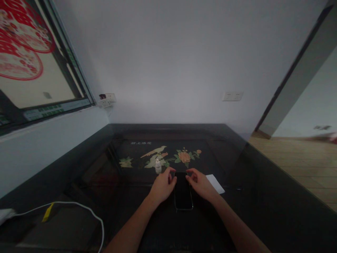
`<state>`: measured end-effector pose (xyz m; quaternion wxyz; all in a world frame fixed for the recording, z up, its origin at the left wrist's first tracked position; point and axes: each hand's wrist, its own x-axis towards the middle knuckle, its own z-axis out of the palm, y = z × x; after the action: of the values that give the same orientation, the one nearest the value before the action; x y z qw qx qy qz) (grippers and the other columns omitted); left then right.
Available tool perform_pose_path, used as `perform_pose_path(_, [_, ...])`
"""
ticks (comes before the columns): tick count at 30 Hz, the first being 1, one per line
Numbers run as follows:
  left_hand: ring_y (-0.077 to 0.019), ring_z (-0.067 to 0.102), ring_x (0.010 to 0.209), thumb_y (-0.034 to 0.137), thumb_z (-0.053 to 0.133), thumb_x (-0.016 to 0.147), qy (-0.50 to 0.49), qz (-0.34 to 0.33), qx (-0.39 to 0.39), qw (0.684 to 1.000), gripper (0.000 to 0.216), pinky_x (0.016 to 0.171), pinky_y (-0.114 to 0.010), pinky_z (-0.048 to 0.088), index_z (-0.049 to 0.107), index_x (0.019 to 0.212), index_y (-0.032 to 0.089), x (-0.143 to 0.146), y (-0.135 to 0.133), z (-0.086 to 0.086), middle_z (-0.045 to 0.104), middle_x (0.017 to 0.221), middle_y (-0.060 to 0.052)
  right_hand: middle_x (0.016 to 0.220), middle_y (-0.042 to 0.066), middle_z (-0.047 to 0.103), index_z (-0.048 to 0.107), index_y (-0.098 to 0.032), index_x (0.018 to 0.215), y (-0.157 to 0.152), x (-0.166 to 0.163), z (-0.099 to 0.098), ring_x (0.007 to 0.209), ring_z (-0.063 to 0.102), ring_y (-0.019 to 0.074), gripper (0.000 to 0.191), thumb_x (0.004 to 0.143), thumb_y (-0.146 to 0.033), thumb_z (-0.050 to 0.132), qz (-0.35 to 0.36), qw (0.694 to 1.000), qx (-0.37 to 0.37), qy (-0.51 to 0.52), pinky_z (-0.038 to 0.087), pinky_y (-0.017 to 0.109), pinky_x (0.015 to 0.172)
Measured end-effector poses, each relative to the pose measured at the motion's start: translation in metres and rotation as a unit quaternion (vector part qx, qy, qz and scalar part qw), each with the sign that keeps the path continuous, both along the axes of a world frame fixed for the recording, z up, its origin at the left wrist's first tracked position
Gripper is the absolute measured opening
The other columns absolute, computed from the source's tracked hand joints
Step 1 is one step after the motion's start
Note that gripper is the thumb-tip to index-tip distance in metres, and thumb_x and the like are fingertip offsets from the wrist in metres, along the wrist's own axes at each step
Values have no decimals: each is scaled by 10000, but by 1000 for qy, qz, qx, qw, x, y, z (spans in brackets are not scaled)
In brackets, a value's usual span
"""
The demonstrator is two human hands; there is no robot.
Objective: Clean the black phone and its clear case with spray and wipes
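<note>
A dark smartphone (183,193) with a black screen lies face up on the glossy black table, its long side pointing away from me. My left hand (164,184) holds its upper left edge, with thumb and forefinger curled at the side. On the opposite edge, my right hand (200,182) grips the upper right corner in the same way. Just beyond my left hand stands a small white bottle (158,166), upright. A folded white paper (216,184) lies beside my right wrist, partly hidden by it.
The black table (258,211) carries a bird-and-flower picture (184,156). A white cable (89,209) with a yellow tag (47,212) curves across the left front. Behind stands a pale wall with sockets (233,96); a window is at left.
</note>
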<state>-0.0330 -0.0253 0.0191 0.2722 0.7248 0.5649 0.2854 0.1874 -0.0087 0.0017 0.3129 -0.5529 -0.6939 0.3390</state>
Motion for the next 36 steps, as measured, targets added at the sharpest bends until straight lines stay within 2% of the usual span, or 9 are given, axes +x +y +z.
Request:
perform_pose_path(9, [-131,573,638,324,538,940,-3,5,8,1000,269,600,-231,357,589,1187,230,0,2,-4,592,733,41,695,-29,636,626,-206,1174,4,2,-8,636,637,166,310,945,-408,570,-4,1000,4,7,453,264,601])
perform_pose_path(19, [-130,580,635,318,540,939,2,13,4,1000,270,606,-228,361,588,1191,232,0,2,-3,586,718,50,695,-24,646,632,-201,1168,2,1,-3,646,646,165,301,943,-394,577,-9,1000,-3,18,453,255,595])
perform_pose_path(27, [-134,586,636,323,536,938,8,13,5,1000,264,598,-230,367,579,1185,243,-1,4,-7,593,719,55,677,-22,638,625,-200,1170,7,1,-12,605,630,166,318,937,-412,581,-7,999,4,42,454,258,560])
perform_pose_path(36, [-156,662,712,393,499,965,85,41,-14,995,273,637,-246,411,552,1202,268,3,-4,6,668,778,34,657,-28,598,629,-212,1117,6,0,-4,546,578,154,395,949,-554,525,-42,993,8,110,445,254,513])
